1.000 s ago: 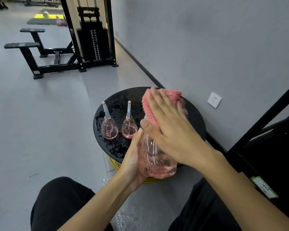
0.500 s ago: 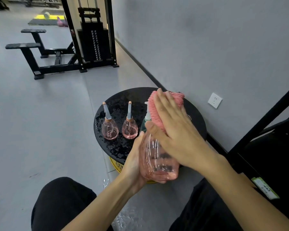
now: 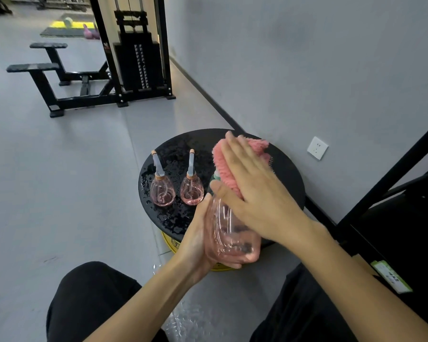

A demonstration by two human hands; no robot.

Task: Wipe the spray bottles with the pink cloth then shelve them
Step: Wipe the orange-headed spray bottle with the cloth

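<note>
While the left hand (image 3: 195, 245) curls round the bottle (image 3: 230, 233) and the right hand (image 3: 255, 193), fingers flat, presses the pink cloth (image 3: 226, 169), a hard push could drop it.

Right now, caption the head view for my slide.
Left hand grips the large pink spray bottle, right hand presses the pink cloth on it; two small bottles stand on the wet table.
</note>
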